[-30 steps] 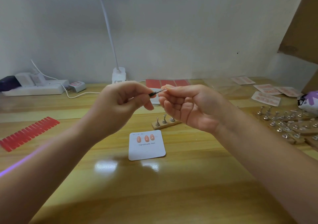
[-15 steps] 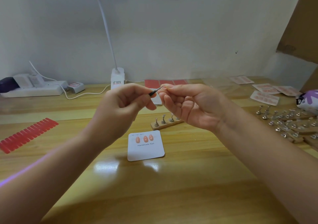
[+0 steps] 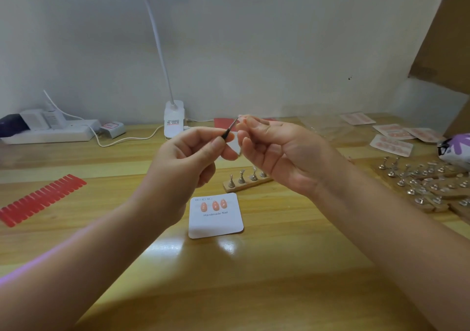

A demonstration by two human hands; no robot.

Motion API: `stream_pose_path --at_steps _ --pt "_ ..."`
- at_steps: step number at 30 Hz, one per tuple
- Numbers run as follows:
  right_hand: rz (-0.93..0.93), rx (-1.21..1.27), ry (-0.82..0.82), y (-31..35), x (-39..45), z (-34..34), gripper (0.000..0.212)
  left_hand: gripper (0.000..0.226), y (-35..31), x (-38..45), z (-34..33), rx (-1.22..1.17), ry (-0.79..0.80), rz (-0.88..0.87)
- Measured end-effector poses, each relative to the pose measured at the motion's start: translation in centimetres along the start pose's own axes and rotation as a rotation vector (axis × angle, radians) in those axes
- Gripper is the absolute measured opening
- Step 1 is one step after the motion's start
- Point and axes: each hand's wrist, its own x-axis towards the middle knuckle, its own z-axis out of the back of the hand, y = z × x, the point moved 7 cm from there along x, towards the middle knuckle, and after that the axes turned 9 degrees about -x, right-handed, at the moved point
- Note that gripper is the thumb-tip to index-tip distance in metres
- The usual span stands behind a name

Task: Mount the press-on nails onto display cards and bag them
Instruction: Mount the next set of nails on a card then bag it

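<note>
A glossy varnished wooden table (image 3: 254, 279) reflects soft patches of light, and on it lies a matt white paper display card (image 3: 216, 225) carrying three shiny peach press-on nails (image 3: 215, 205). Behind the card, a raw, unvarnished wooden block (image 3: 245, 184) carries small shiny metal stands (image 3: 241, 176), and a slim tool (image 3: 230, 129) has a dark matt grip and a thin metallic tip. To the left lies a smooth red strip (image 3: 40, 199) with a plastic look, and a white plastic power strip (image 3: 50, 133) sits at the back.
</note>
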Motion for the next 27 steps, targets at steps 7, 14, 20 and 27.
stream_pose_path --at_steps 7,14,20,27 --pt "0.094 -0.015 -0.150 1.0 0.2 1.5 0.014 0.016 -1.7 0.7 1.4 0.017 -0.078 -0.099" --pt "0.212 -0.151 -0.176 1.4 -0.2 1.3 0.004 0.027 -3.2 -0.6 0.5 0.635 -0.139 -0.385" --pt "0.206 -0.106 -0.167 1.0 -0.3 0.9 0.004 0.023 -3.6 -1.1 0.0 0.825 -0.173 -0.483" --pt "0.171 -0.069 -0.202 0.1 -0.2 1.1 0.004 0.021 -3.4 -1.1 0.1 0.912 -0.206 -0.472"
